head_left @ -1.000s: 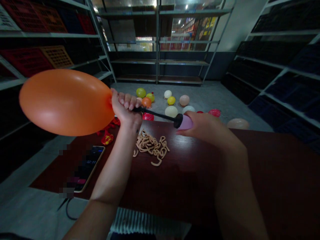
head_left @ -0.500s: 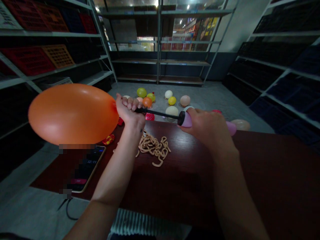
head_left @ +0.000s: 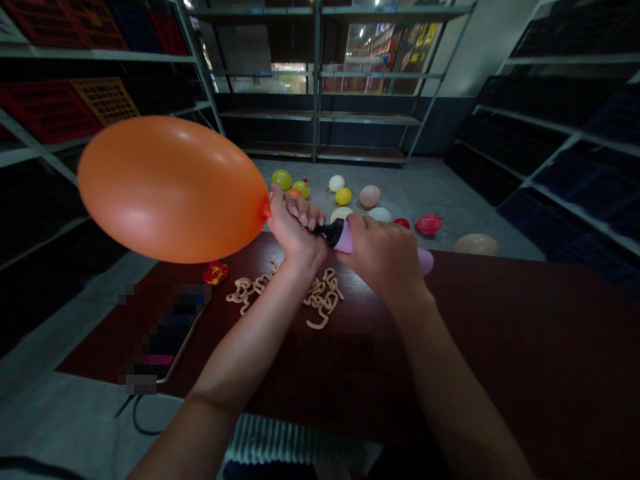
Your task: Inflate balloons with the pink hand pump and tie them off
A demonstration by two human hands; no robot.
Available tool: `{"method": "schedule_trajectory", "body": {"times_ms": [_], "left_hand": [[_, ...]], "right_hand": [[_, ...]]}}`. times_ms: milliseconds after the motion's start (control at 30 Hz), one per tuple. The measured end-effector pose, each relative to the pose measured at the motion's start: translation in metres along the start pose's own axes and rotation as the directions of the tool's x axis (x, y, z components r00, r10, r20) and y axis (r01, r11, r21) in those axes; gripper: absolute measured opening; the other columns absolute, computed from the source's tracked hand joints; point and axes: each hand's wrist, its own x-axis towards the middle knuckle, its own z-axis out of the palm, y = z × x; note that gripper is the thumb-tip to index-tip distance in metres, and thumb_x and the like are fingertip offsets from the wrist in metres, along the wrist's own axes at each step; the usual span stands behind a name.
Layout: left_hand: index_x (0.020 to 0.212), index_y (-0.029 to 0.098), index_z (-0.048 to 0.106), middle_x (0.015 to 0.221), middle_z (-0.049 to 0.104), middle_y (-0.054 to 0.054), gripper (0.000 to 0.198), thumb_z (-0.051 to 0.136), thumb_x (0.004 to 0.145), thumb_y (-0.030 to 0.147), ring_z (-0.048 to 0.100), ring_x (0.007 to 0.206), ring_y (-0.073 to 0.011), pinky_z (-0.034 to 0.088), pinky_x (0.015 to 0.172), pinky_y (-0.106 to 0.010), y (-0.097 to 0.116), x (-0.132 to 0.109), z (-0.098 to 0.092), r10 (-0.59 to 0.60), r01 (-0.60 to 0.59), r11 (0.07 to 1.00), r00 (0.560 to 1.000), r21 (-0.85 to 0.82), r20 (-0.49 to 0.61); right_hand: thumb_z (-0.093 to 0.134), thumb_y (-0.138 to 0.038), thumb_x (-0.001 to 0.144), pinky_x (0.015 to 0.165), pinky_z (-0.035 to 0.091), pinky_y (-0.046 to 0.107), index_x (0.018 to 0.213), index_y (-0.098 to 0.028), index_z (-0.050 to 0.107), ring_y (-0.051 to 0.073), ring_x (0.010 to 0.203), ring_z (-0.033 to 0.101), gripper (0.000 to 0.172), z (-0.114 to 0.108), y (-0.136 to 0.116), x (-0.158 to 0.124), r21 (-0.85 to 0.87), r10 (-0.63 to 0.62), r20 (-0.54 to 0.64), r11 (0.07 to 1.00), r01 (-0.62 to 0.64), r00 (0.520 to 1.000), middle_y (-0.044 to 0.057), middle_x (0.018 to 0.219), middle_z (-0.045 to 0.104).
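- Right now the orange balloon (head_left: 170,190) juts out to the left of my left fingers (head_left: 306,212), held up off the desk (head_left: 490,347), its narrow neck leading in at the thumb side.
- Those left fingers are curled closed around the neck and the black tip of the pump (head_left: 345,238); how the two join is hidden inside my grip.
- My right fingers (head_left: 360,230) are wrapped round the pump's lilac barrel, whose rounded end pokes out on the far right of that hand.
- Both sets of fingers are close together, with the pump's black collar between them.
- Taut and smooth, the balloon is egg-shaped, with pale glossy highlights on top and a deeper red-orange where it gathers to the neck.
- The barrel looks like smooth plastic, a plain tube.
- Under my left forearm, matte tan strips (head_left: 325,303) lie tangled on the desk, curled like thick noodles.
- Left of them sits a crumpled, shiny red-and-yellow piece (head_left: 216,273), and nearer me a flat phone (head_left: 170,340), its face partly pixelated.
- The desk is dark reddish brown, with a soft sheen.
- Beyond it, smaller balloons (head_left: 370,196), round and oval, rest on the grey floor (head_left: 310,170) before a metal rack (head_left: 317,120).
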Motion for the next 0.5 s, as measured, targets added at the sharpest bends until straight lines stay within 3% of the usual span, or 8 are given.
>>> {"method": "schedule_trajectory", "body": {"times_ms": [200,367,500], "left_hand": [[0.054,0.020,0.023,0.040,0.021,0.007,0.066,0.054,0.103,0.053,0.021,0.030,-0.0066,0.023,0.036,-0.024,0.014,0.011,-0.001,-0.008,0.008,1.000,1.000,0.007,0.023],[0.055,0.019,0.022,0.040,0.019,0.007,0.065,0.047,0.107,0.048,0.020,0.031,-0.0062,0.024,0.036,-0.022,0.029,0.016,0.002,-0.031,0.031,0.999,0.999,0.032,-0.014],[0.055,0.020,0.021,0.040,0.019,0.007,0.065,0.051,0.105,0.049,0.020,0.032,-0.0067,0.025,0.038,-0.023,0.043,0.026,-0.003,0.015,-0.015,0.999,1.000,0.034,0.003]], "right_hand": [[0.055,-0.045,0.094,0.067,0.037,0.032,0.110,-0.019,0.064,0.024,0.084,0.067,0.032,0.001,0.001,0.001,0.101,-0.011,-0.039,0.995,0.015,0.999,0.010,0.098,0.075],[0.057,-0.052,0.092,0.065,0.038,0.030,0.110,-0.020,0.066,0.025,0.084,0.067,0.037,-0.004,0.010,0.001,0.140,-0.003,-0.009,0.990,0.004,1.000,0.010,0.097,0.076],[0.061,-0.056,0.090,0.064,0.038,0.031,0.109,-0.021,0.067,0.025,0.082,0.068,0.040,-0.007,0.021,0.001,0.153,0.015,0.032,0.988,-0.020,0.999,0.009,0.095,0.076]]}}
